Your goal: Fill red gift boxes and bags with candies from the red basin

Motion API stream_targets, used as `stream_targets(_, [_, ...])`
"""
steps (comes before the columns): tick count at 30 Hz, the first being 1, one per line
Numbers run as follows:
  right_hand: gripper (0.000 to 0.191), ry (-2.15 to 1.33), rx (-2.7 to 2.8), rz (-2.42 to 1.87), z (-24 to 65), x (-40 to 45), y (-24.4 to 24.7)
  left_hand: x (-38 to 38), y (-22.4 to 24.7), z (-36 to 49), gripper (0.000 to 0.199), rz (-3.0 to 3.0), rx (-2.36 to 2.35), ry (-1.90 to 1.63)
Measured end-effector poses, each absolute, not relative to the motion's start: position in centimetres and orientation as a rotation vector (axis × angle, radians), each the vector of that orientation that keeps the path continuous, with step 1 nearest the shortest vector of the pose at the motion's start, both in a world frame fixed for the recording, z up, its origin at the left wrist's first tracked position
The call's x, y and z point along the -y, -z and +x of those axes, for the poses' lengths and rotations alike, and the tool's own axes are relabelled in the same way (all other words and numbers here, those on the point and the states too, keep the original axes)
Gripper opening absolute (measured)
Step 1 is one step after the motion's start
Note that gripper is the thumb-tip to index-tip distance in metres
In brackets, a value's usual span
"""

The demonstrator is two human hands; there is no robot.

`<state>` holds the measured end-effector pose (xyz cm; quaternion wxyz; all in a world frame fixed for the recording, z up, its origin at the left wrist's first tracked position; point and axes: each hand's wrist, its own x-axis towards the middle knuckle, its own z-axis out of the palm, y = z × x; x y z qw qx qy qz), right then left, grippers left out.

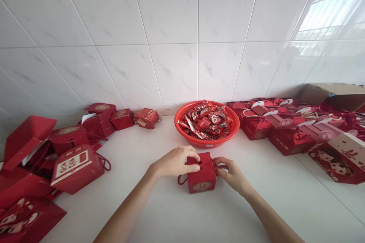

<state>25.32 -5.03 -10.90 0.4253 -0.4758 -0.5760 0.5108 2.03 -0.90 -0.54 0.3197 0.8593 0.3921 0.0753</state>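
Note:
In front of me a small red gift box (202, 177) stands upright on the white table, its top flaps folded in and two holes showing there. My left hand (173, 162) grips the top of the box, with thumb and fingers curled around the holes. At the box's right side, the fingers of my right hand (232, 176) are pinched on a dark red cord (214, 162), mostly hidden by them. A loop of cord (180, 180) sticks out on the left side.
Behind the box, a red plastic basket (207, 144) holds many wrapped candies (203, 123). Unfilled-looking or loose red boxes (78, 169) are heaped at left. Several tied red boxes (288, 140) line the right, near a brown cardboard box (336, 93). A tiled wall (173, 72) bounds the back.

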Motion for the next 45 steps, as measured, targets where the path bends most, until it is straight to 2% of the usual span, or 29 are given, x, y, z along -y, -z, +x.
stream_targets(5, [0.023, -1.410, 1.233, -1.104, 26.5, 5.6, 8.7, 0.7, 1.1, 2.2, 0.023, 2.251, -1.038, -0.208])
stream_targets(11, [0.026, -1.521, 1.357, -0.924, 25.7, 6.3, 5.3, 0.6, 1.9, 1.7, 0.048, 2.198, -1.026, -0.184])
stream_targets(13, [0.023, -1.487, 1.503, -0.994, 24.7, 6.2, 4.7, 0.7, 2.0, 1.5, 0.054, 2.183, -0.994, -0.200])
stream_targets(19, [0.011, -1.385, 1.696, -1.123, 22.9, 5.7, 4.4, 0.3, 1.2, 1.1, 0.054, 2.065, -0.894, -0.186])
stream_targets(22, [0.016, -1.381, 1.730, -1.138, 23.3, 5.7, 4.0, 0.4, -0.2, 0.4, 0.058, 1.776, -0.827, -0.271])
stream_targets(26, [0.028, -1.257, 1.739, -1.094, 24.2, 5.7, 1.7, 2.1, -2.8, -0.1, 0.048, 1.515, -0.618, -0.571])
stream_targets(30, [0.031, -0.979, 1.800, -1.112, 24.1, 6.1, -0.8, 4.1, -3.5, 0.9, 0.066, 1.440, -0.491, -0.648])
stream_targets(34, [0.027, -0.886, 1.829, -1.175, 22.9, 6.8, -0.7, 4.8, -2.4, 2.6, 0.081, 1.392, -0.432, -0.716])
stream_targets(41, [0.026, -0.663, 1.702, -1.211, 22.8, 7.7, 1.0, 4.7, -1.7, 3.6, 0.073, 1.386, -0.411, -0.707])
stream_targets(45, [0.028, -0.573, 1.509, -1.226, 25.7, 8.4, 0.7, 4.5, -2.0, 3.2, 0.058, 1.438, -0.490, -0.665])
